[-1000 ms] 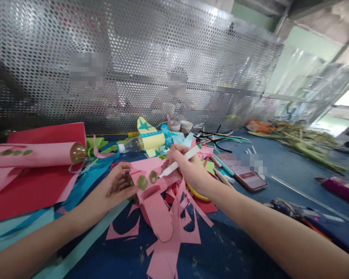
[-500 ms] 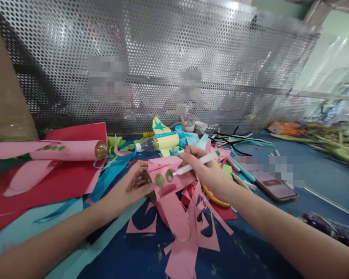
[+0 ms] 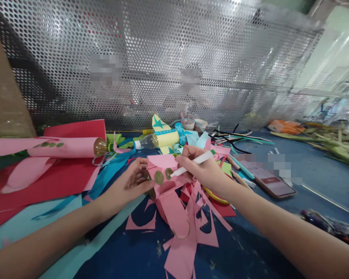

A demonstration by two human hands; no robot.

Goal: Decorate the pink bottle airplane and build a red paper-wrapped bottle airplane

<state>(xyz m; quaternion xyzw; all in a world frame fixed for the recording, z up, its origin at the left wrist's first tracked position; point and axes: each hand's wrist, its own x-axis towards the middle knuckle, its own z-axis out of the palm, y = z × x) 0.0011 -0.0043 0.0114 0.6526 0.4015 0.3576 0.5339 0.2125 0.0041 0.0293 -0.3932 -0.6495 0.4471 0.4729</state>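
In the middle of the head view is a bottle wrapped in pink paper (image 3: 158, 161), with pink flaps hanging toward me. My left hand (image 3: 131, 186) curls around its left end, thumb along the near side. Between the fingers and thumb of my right hand (image 3: 203, 168) is a white marker (image 3: 189, 164) with a green end. Its tip touches a green round spot (image 3: 169, 173) on the pink paper. A second green spot (image 3: 159, 178) lies to the left. Pink paper offcuts (image 3: 208, 232) are scattered just below the bottle.
To the left, a pink paper-covered bottle plane (image 3: 65, 147) rests by red sheets (image 3: 66, 182). Behind my hands lies a yellow-and-blue bottle plane (image 3: 164, 138). A phone (image 3: 275, 182) and sticks (image 3: 241, 166) are on the right. A perforated metal screen (image 3: 163, 58) stands behind.
The marker's tip has shifted slightly left across the right-hand spot, whose pink centre now looks filled with green. My left hand keeps its hold on the bottle.
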